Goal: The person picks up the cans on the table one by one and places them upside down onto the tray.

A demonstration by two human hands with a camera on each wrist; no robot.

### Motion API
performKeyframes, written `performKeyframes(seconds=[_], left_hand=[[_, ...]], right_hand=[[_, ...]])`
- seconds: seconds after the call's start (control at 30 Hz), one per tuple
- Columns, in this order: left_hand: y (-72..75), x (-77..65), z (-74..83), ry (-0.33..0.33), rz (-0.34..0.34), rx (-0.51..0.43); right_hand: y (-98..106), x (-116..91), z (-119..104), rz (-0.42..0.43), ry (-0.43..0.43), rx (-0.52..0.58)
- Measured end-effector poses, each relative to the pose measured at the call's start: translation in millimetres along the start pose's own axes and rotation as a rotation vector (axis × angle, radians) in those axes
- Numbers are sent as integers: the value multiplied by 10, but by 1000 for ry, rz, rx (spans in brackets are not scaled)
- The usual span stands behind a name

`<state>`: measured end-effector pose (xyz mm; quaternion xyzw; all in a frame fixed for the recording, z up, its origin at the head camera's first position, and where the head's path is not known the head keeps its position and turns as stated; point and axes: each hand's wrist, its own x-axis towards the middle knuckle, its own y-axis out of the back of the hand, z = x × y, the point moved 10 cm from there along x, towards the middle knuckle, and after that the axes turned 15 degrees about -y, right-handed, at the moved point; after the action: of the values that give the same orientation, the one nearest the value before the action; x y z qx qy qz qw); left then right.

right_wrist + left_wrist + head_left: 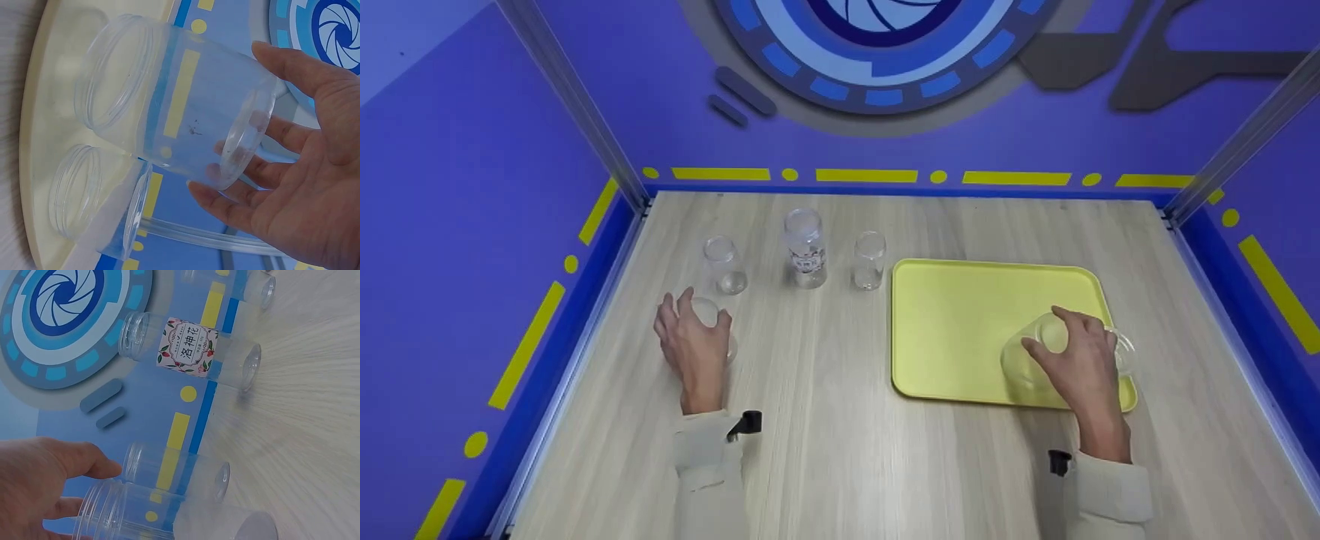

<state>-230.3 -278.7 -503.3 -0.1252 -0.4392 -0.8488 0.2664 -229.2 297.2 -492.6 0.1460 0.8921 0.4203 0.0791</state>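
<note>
My left hand (695, 319) grips a clear jar (714, 313) from above on the wooden table (825, 420); in the left wrist view that hand (50, 486) lies over the jar's threaded mouth (107, 512). My right hand (1069, 341) holds a wide clear jar (1026, 361) by its base, tilted just above the yellow tray (960, 322). Seen from the right wrist, the fingers (236, 194) curl round the base of this jar (169, 107), and its mouth faces the tray (50, 101). A second clear jar (95, 191) sits on the tray beside it, partly hidden behind my hand (1123, 351).
Three more clear jars stand in a row behind my left hand: a small one (724, 266), a taller labelled one (806, 247) and another small one (868, 260). Purple walls (472, 187) close in the table on the left, back and right.
</note>
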Motion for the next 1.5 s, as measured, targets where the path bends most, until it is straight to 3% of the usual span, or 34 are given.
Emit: performKeyframes(seconds=[1.17,1.5], left_hand=[[-25,-48,-69,71,-80,8],[-30,-48,-73,68,-75,7]], right_hand=[[-105,70,61,-67,-37,-55],[-101,73,56,-68,-26,-63]])
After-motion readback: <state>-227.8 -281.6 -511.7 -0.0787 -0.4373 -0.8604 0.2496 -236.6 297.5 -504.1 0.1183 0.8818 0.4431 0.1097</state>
